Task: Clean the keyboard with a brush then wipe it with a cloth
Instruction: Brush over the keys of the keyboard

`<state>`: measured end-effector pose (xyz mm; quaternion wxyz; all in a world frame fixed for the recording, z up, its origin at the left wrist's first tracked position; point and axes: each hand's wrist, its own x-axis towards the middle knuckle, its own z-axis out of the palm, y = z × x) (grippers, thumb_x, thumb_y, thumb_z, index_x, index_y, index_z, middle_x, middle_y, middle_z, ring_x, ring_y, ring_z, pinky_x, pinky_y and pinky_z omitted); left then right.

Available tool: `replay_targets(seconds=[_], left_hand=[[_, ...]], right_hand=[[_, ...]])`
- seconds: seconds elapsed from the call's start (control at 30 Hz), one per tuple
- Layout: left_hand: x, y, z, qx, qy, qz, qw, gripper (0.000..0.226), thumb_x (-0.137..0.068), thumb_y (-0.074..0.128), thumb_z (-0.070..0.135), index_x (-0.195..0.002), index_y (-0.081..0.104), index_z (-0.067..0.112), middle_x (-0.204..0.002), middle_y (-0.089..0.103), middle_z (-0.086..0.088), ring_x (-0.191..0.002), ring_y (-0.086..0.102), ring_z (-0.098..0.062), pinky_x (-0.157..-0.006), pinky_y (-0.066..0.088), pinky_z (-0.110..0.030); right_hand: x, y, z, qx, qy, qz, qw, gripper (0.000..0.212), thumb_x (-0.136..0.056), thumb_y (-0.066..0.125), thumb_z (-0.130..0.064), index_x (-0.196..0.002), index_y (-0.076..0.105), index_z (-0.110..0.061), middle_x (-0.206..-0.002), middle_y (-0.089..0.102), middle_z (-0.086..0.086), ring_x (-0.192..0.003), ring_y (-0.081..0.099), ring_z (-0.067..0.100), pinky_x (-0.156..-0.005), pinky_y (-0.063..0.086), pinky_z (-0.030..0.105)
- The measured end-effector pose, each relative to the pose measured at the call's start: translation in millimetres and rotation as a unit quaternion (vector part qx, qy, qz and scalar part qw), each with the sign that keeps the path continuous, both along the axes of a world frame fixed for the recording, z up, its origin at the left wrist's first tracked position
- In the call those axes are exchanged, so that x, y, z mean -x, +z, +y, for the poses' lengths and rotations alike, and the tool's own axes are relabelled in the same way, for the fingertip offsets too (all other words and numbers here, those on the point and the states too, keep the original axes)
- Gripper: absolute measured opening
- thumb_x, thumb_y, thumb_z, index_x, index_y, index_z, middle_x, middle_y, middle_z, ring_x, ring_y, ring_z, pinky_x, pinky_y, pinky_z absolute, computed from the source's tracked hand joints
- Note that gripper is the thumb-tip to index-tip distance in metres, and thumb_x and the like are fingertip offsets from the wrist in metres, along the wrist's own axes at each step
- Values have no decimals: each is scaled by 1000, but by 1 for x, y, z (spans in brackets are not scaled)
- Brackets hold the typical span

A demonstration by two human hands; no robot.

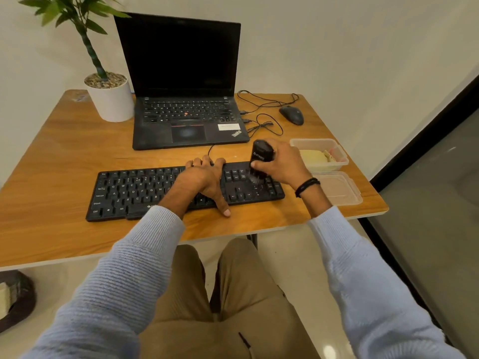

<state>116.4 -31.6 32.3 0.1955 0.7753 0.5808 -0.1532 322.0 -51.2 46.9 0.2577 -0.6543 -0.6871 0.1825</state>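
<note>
My right hand (pixel 281 164) is wrapped around the black brush (pixel 261 154), fingers and thumb curled about its blocky handle, which stands nearly upright with white lettering on the side facing me. Its bristles come down on the right end of the keyboard (pixel 134 187), around the keys between the arrow cluster and the number pad (they are blurred, so I cannot tell exactly which keys they touch). A dark beaded bracelet (pixel 305 186) sits on that wrist. My left hand (pixel 204 177) lies flat and relaxed across the keyboard just left of the brush, gripping nothing, with the fingers reaching to the far edge and the thumb stretched back so its tip rests on the table (pixel 64 151) at the near edge. The keyboard is black and lies crosswise on the wooden tabletop in front of me. Just to the right of my brush hand stands a clear plastic container (pixel 315 141) with the pale yellow cloth (pixel 312 156) bunched inside it, and its lid (pixel 342 187) lies flat on the table nearer to me. Behind the keyboard an open laptop (pixel 181 73) shows a dark screen. A black mouse (pixel 291 114) sits to its right among loose cables, and a white plant pot (pixel 111 99) stands at its left.
</note>
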Motion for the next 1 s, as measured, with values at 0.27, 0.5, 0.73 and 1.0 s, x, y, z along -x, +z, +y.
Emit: replay_targets(seconds=[0.27,0.5,0.73,1.0], left_hand=[[-1,1,-1,2,4,1,1000,149,-45,93,65,-160,6,29,-165,13,-14,-152,13,-40,-122,15,-58],[1,2,-2,1,2,-1,1000,149,-45,93,65,-160,5,29,-166,13,-13,-152,12,-40,-122,13,-59],[0,3,-2,3,3,-1,1000,148,-46,93,64,-160,6,29,-165,14,-13,-152,12,-40,-122,14,-58],[0,4,-3,7,6,1,1000,148,-46,94,63,-160,4,30,-166,13,-13,-152,12,-40,-122,13,-58]], right_hand=[[5,-2,2,46,128,14,991,48,-77,80,-34,-121,61,-25,-109,64,-9,-102,58,10,-85,48,24],[-12,5,22,96,185,23,978,44,-76,81,-20,-116,61,-22,-114,65,-2,-110,60,17,-96,49,44],[-26,17,23,127,220,38,967,43,-77,81,-17,-116,63,-19,-114,66,0,-110,60,18,-96,50,42],[-26,13,7,172,237,30,956,41,-76,82,-20,-113,66,-21,-109,69,-4,-104,64,11,-90,53,31]])
